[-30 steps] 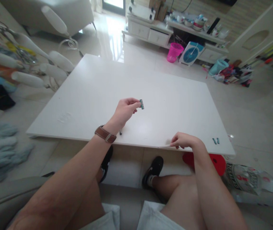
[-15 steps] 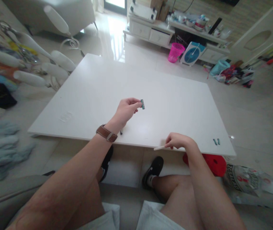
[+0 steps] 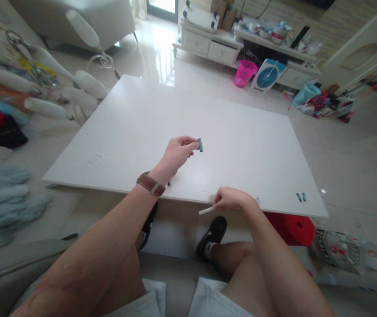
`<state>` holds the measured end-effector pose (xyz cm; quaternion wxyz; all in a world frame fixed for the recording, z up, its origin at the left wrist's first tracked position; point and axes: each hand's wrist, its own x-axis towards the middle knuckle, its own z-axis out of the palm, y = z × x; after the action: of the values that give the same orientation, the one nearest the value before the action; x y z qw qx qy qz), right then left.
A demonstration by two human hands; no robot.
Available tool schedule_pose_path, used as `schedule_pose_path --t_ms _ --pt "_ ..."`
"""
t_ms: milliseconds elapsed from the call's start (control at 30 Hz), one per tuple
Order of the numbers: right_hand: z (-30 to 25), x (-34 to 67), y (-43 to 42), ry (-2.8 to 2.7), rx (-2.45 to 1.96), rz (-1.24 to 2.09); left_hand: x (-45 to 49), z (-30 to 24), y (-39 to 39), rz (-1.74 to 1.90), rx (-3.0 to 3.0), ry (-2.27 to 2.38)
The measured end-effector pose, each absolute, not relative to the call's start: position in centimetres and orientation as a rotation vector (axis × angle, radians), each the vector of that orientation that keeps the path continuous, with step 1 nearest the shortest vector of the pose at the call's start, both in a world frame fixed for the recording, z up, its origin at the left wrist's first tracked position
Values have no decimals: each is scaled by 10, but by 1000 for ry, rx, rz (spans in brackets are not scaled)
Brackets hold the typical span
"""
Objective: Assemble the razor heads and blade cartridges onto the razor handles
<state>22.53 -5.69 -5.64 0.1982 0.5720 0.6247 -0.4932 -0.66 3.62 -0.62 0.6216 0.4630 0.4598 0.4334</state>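
Head view is showing the left hand (image 3: 177, 154) pinching a small green piece (image 3: 201, 145) between fingertips, hovering over the middle of the white table (image 3: 241, 132). The right hand (image 3: 230, 199) is grasping a thin white stick (image 3: 206, 211) at the table's near edge. Two more green pieces (image 3: 301, 197) are lying at the near right corner.

The left arm (image 3: 109, 237) reaches forward from the lower left. Its wrist (image 3: 151, 184) is straight and wears a brown strap. The left hand (image 3: 177, 154) is raised over the middle of the table (image 3: 241, 132), thumb and forefinger pinched on a green piece (image 3: 201, 145). The right arm (image 3: 274, 255) angles inward from the lower right. The right hand (image 3: 230, 200) curls knuckles-up at the table's near edge, fingers closed on a white stick (image 3: 206, 211).
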Motion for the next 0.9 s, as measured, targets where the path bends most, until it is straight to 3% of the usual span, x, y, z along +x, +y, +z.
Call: schedule_pose_path --t_ms 200,433,633,833,900 --pt "-40 249 -56 1824 1893 -1301 -5 -3 34 974 1070 1056" --pt "-53 214 -61 1773 1534 -1471 -1 -7 35 963 1076 1060" --pt "-38 255 -58 1747 1896 -1311 -1 -9 35 968 1080 1041" --pt "-52 215 -65 1682 1510 -1353 0 -7 33 972 1077 1067" --pt "-45 223 -62 1753 1560 -1395 0 -5 32 974 1068 1067"
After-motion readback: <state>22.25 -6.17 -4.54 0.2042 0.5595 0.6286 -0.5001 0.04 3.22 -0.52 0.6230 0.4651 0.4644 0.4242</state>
